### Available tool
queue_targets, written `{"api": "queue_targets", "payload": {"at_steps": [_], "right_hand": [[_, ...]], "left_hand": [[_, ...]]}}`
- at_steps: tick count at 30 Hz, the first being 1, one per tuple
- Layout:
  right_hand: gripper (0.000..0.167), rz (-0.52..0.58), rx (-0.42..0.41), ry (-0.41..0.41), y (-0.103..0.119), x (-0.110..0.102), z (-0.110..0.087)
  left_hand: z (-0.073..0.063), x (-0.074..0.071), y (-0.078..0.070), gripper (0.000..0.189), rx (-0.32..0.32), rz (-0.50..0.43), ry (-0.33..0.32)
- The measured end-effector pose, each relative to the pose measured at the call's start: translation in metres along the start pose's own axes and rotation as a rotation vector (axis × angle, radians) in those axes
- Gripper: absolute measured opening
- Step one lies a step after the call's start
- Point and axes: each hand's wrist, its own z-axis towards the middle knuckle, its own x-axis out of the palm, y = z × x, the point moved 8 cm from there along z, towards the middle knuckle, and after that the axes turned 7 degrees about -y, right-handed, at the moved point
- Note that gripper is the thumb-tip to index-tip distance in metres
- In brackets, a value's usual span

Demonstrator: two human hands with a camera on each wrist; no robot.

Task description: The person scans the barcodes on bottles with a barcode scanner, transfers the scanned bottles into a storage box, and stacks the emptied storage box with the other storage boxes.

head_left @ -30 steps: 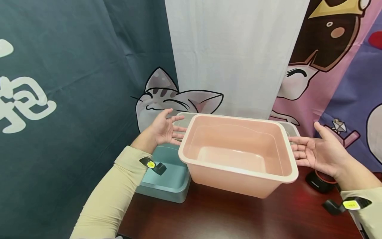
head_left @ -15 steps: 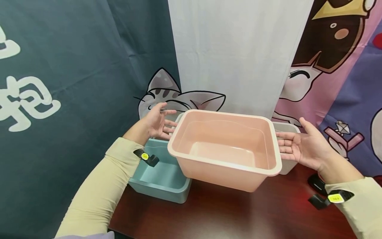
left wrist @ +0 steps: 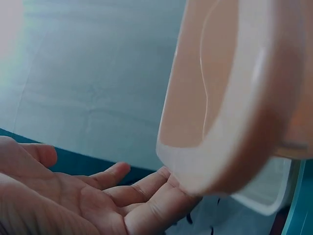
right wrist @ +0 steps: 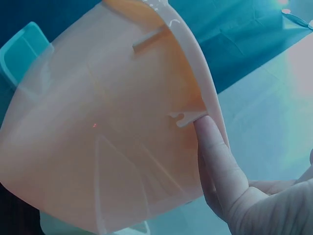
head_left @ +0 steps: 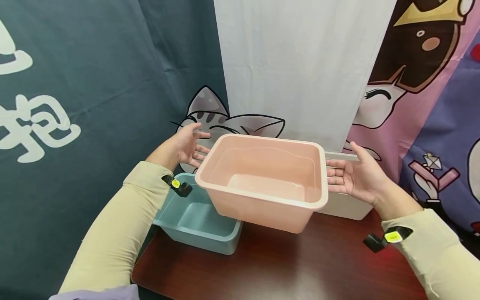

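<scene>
Held up above the table is a peach-pink plastic storage bin, its open top facing up and its body slightly tilted. At its left end my left hand carries it on outstretched fingers, thumb apart; in the left wrist view the fingertips touch the rim's underside. My right hand supports the opposite end with straight fingers. In the right wrist view the fingers press up beneath the rim, beside a small moulded rib. The bin's interior holds nothing visible.
A teal bin stands on the dark red table at left, partly under the pink one. Behind at right is an off-white bin, largely hidden. Printed curtains hang behind the table.
Both hands have carried the pink bin leftward and slightly upward in the head view. More of the off-white bin's right side now shows. The fingers keep the same straight pose.
</scene>
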Motion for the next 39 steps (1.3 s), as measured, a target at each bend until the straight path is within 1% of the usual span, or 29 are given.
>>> {"api": "queue_targets", "payload": {"at_steps": [2,5,8,11,13,18,21,24,30,32,39], "right_hand": [[0.085,-0.067,-0.015,-0.092,0.000,0.002,0.006],[0.095,-0.171,-0.027,-0.225,-0.001,0.005,0.016],[0.104,-0.238,-0.027,-0.296,-0.004,0.007,0.025],[0.105,-0.255,-0.024,-0.306,-0.008,0.011,0.034],[0.106,-0.267,-0.021,-0.308,-0.011,0.016,0.039],[0.105,-0.278,-0.020,-0.298,-0.018,0.027,0.052],[0.105,-0.276,-0.025,-0.288,-0.020,0.034,0.060],[0.104,-0.279,-0.028,-0.277,-0.022,0.040,0.068],[0.102,-0.287,-0.025,-0.294,-0.027,0.049,0.083],[0.102,-0.283,-0.025,-0.296,-0.029,0.053,0.086],[0.099,-0.263,-0.027,-0.319,-0.037,0.067,0.098]], "left_hand": [[0.002,-0.005,0.000,0.071,-0.006,0.015,-0.026],[0.006,-0.011,0.001,0.073,-0.024,0.025,-0.053],[0.010,-0.020,0.002,0.074,-0.054,0.010,-0.062],[0.015,-0.029,0.004,0.074,-0.076,-0.007,-0.074],[0.016,-0.035,0.005,0.074,-0.084,-0.010,-0.093],[0.021,-0.048,0.009,0.075,-0.113,-0.001,-0.144],[0.023,-0.055,0.011,0.076,-0.129,0.020,-0.152],[0.024,-0.060,0.009,0.077,-0.141,0.049,-0.162],[0.021,-0.071,0.004,0.079,-0.163,0.078,-0.192],[0.020,-0.074,0.003,0.080,-0.160,0.102,-0.197],[0.016,-0.091,0.001,0.086,-0.145,0.195,-0.254]]}}
